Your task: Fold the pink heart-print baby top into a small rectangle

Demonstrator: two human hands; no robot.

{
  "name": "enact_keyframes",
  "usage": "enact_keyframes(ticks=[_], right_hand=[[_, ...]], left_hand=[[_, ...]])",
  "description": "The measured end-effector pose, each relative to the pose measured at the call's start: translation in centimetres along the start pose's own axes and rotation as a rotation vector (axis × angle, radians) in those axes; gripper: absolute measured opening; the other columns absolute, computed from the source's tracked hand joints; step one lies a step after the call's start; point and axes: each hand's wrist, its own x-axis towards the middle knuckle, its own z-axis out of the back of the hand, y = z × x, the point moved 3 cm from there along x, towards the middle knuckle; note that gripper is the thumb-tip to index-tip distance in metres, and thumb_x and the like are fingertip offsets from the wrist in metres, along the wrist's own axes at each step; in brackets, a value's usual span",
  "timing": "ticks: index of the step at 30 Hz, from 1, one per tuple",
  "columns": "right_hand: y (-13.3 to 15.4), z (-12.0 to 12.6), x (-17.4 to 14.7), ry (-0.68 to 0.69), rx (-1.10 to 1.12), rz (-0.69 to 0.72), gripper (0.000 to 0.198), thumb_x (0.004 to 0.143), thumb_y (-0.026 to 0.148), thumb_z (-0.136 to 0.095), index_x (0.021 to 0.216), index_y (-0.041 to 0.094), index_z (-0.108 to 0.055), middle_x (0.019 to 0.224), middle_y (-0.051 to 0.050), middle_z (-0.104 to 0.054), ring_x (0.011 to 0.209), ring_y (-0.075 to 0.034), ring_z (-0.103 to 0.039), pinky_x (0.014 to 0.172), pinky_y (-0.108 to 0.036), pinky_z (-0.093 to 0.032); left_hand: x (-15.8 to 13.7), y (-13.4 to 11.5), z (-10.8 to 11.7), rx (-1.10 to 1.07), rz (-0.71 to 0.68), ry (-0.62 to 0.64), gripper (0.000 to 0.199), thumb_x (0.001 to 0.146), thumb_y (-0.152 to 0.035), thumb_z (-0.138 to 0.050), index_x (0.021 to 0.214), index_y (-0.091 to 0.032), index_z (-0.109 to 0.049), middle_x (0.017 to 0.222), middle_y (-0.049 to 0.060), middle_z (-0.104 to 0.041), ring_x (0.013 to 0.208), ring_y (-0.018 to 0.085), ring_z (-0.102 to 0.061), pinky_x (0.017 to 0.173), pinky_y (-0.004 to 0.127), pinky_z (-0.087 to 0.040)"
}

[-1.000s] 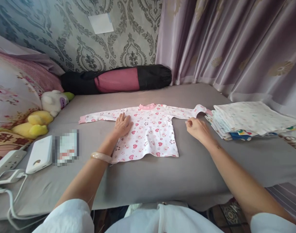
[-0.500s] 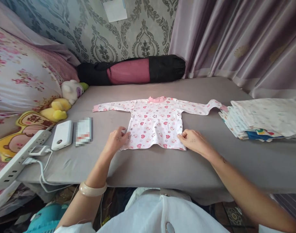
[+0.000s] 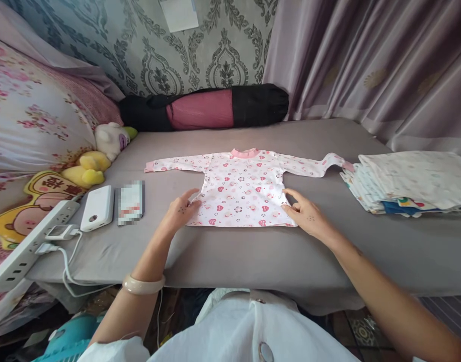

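Note:
A small long-sleeved shirt (image 3: 240, 188), white with pink hearts and a pink collar, lies spread out with its collar away from me. Its left sleeve is fairly straight, while the right one bends near the cuff and reaches the pile of folded cloths. At the shirt's lower left side is my left hand (image 3: 180, 210), thumb and index finger apart, the thumb touching the fabric edge. My right hand (image 3: 308, 215) mirrors it at the lower right side, its thumb on the cloth and its index finger apart. The other fingers are partly hidden on both hands.
Folded cloths (image 3: 415, 176) are stacked at the right. On the left lie a white power bank (image 3: 98, 207), a blurred-out small packet (image 3: 131, 202), a power strip (image 3: 34, 241) with cables, and plush toys (image 3: 87, 168). A black and maroon rolled bag (image 3: 204, 109) rests against the wall.
The shirt's hem has flattened and widened, and its wavy bulge in the middle is gone. My right hand has shifted slightly right, and the fingers of both hands have parted.

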Motion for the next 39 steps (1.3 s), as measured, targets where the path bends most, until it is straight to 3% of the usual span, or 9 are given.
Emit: enact_keyframes(ticks=[8, 12, 16, 18, 22, 27, 33, 36, 39], right_hand=[[2.4, 1.4, -0.5, 0.134, -0.371, -0.006, 0.033, 0.094, 0.035, -0.045, 0.114, 0.028, -0.070, 0.082, -0.003, -0.068, 0.075, -0.019, -0.061, 0.063, -0.026, -0.035], [4.9, 1.0, 0.7, 0.109, -0.613, -0.024, 0.035, 0.096, 0.028, -0.040, 0.087, 0.021, -0.073, 0.092, -0.009, -0.069, 0.085, -0.023, -0.063, 0.069, -0.029, -0.039], [8.1, -3.5, 3.3, -0.008, -0.554, 0.287, 0.042, 0.096, 0.015, -0.029, 0.117, 0.015, -0.065, 0.123, -0.014, -0.063, 0.113, -0.024, -0.057, 0.093, -0.031, -0.042], [8.9, -6.5, 4.3, -0.004, -0.533, 0.379, 0.050, 0.095, 0.015, -0.029, 0.140, 0.008, -0.049, 0.147, -0.017, -0.046, 0.135, -0.026, -0.042, 0.108, -0.036, -0.035], [7.9, -9.6, 5.4, 0.004, -0.550, 0.303, 0.060, 0.101, 0.030, -0.023, 0.151, -0.001, -0.030, 0.161, -0.020, -0.021, 0.149, -0.030, -0.017, 0.121, -0.045, -0.016], [4.9, -7.6, 5.9, -0.031, -0.593, 0.137, 0.073, 0.101, 0.050, -0.022, 0.154, 0.000, -0.023, 0.162, -0.020, -0.013, 0.150, -0.030, -0.010, 0.122, -0.046, -0.010], [2.7, -4.8, 6.2, -0.048, -0.634, -0.008, 0.078, 0.100, 0.052, -0.019, 0.154, -0.004, -0.020, 0.162, -0.021, -0.011, 0.150, -0.031, -0.009, 0.122, -0.045, -0.011], [3.4, -4.8, 6.5, -0.053, -0.680, 0.034, 0.074, 0.100, 0.049, -0.023, 0.152, -0.005, -0.027, 0.160, -0.023, -0.018, 0.150, -0.032, -0.013, 0.122, -0.048, -0.005], [4.7, -5.6, 7.5, -0.037, -0.671, 0.120, 0.070, 0.100, 0.045, -0.023, 0.152, -0.002, -0.028, 0.161, -0.021, -0.016, 0.150, -0.031, -0.011, 0.122, -0.047, -0.007]], left_hand=[[0.2, 0.5, 0.4, 0.306, -0.050, 0.028, 0.046, 0.090, -0.040, -0.047, 0.133, -0.027, -0.055, 0.086, 0.004, -0.062, 0.081, 0.023, -0.061, 0.072, 0.032, -0.046], [0.7, -2.1, 0.0, 0.376, -0.261, -0.017, 0.037, 0.092, -0.035, -0.046, 0.125, -0.024, -0.058, 0.106, 0.010, -0.062, 0.101, 0.026, -0.062, 0.085, 0.037, -0.050], [2.0, -6.8, -4.0, 0.289, -0.594, 0.038, 0.039, 0.095, -0.021, -0.036, 0.129, -0.016, -0.053, 0.133, 0.015, -0.056, 0.128, 0.025, -0.051, 0.107, 0.039, -0.042], [2.9, -8.5, -6.4, 0.284, -0.660, 0.057, 0.045, 0.093, -0.014, -0.033, 0.135, -0.010, -0.048, 0.144, 0.018, -0.049, 0.141, 0.024, -0.038, 0.117, 0.040, -0.032], [4.5, -8.4, -8.7, 0.341, -0.555, 0.077, 0.051, 0.098, -0.023, -0.029, 0.146, -0.006, -0.037, 0.156, 0.019, -0.035, 0.148, 0.028, -0.026, 0.122, 0.046, -0.022], [5.7, -5.1, -7.1, 0.431, -0.450, 0.008, 0.063, 0.101, -0.046, -0.025, 0.152, -0.008, -0.030, 0.161, 0.017, -0.026, 0.151, 0.028, -0.018, 0.123, 0.045, -0.015], [6.4, -4.1, -5.1, 0.474, -0.379, -0.016, 0.060, 0.100, -0.049, -0.028, 0.147, -0.013, -0.036, 0.158, 0.017, -0.034, 0.147, 0.031, -0.027, 0.119, 0.050, -0.022], [6.9, -5.4, -4.9, 0.511, -0.415, -0.037, 0.051, 0.100, -0.045, -0.030, 0.133, -0.012, -0.051, 0.140, 0.020, -0.053, 0.136, 0.032, -0.044, 0.118, 0.056, -0.018], [8.2, -6.9, -5.7, 0.489, -0.454, -0.036, 0.050, 0.101, -0.044, -0.028, 0.131, -0.011, -0.051, 0.142, 0.020, -0.052, 0.138, 0.031, -0.042, 0.119, 0.052, -0.018]])
